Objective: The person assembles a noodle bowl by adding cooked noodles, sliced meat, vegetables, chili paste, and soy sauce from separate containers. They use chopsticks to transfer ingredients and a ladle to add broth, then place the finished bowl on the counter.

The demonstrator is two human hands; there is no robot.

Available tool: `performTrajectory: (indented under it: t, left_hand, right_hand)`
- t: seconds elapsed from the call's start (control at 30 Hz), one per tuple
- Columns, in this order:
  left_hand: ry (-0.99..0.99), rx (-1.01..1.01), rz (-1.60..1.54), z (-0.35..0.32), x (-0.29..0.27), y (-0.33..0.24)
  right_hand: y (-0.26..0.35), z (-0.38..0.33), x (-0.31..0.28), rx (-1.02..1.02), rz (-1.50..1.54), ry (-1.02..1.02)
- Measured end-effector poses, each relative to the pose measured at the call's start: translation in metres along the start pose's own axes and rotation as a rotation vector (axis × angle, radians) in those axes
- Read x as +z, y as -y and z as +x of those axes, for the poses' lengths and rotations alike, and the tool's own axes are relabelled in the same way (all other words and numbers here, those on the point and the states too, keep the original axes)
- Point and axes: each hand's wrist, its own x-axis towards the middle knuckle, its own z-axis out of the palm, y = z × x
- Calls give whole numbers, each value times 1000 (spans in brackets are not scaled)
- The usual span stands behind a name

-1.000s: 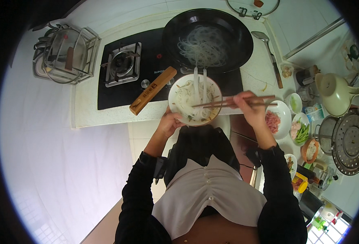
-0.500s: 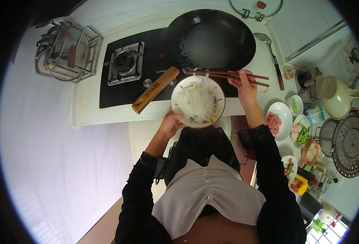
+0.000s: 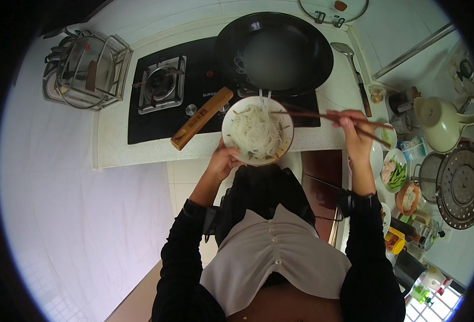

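My left hand (image 3: 223, 161) grips the lower left rim of a white bowl (image 3: 228, 117) with a brown-patterned inside, held at the counter's front edge. Pale, thin noodles (image 3: 255, 131) heap up in it, and a few strands hang over the far rim. In my right hand (image 3: 357, 140) are brown chopsticks (image 3: 317, 114), slightly blurred, whose tips reach the bowl's right side by the noodles. Just beyond the bowl is a large black wok (image 3: 229, 56), its middle hazy. The wok's wooden handle (image 3: 202, 119) points toward the front left.
A gas burner (image 3: 163, 86) lies left of the wok, with a wire rack (image 3: 120, 70) beyond it. At right are a spatula (image 3: 357, 75), a plate of green vegetables and pale pieces (image 3: 396, 170), a green kettle (image 3: 435, 123) and a perforated steamer tray (image 3: 462, 185).
My right hand with the chopsticks has moved right and nearer, and the chopstick tips have shifted from the bowl's far rim to its right side. The bowl stays in my left hand.
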Motion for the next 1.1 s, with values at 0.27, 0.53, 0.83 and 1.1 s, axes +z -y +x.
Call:
performTrajectory:
  t: [0.27,0.53,0.83,1.1]
  left_hand:
    - [-29,15,27,-4,-2,3]
    - [-42,6,28,-1,-5,4]
    - [-14,16,5,-1,-2,1]
    - [-18,22,10,-6,0,0]
  right_hand:
    - [-71,34,53,256,508,-203]
    - [-24,-8,39,193,293,123]
    - [-9,9,13,42,67,-42]
    - [-59,31,56,241,424,-225]
